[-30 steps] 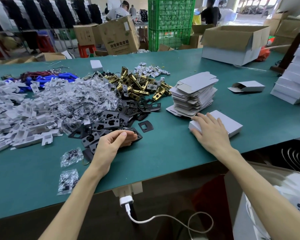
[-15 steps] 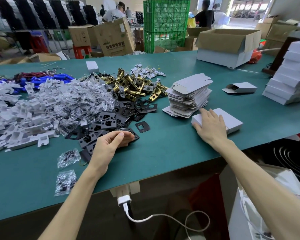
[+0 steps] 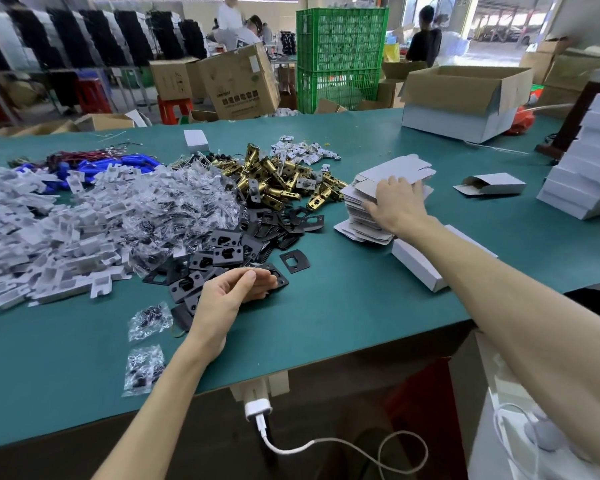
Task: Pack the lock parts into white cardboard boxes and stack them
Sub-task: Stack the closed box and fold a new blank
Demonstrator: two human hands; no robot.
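Right hand [image 3: 395,202] lies flat, fingers spread, on top of the flat box blanks [image 3: 355,221], centre-right on the green table [image 3: 326,323]. Step looks like pulling one blank. Slide only the top sheet off with the fingertips, thumb braced at the stack's left edge so the rest don't fan out. Left hand [image 3: 234,294] is curled over the black plates [image 3: 222,252], near centre; can't tell if it grips one. Closed white box [image 3: 420,268] lies just near of the stack, so keep the forearm off it.

Latches [image 3: 278,178] lie left of the flat box stack [image 3: 414,168], plates [image 3: 222,252] before the latches
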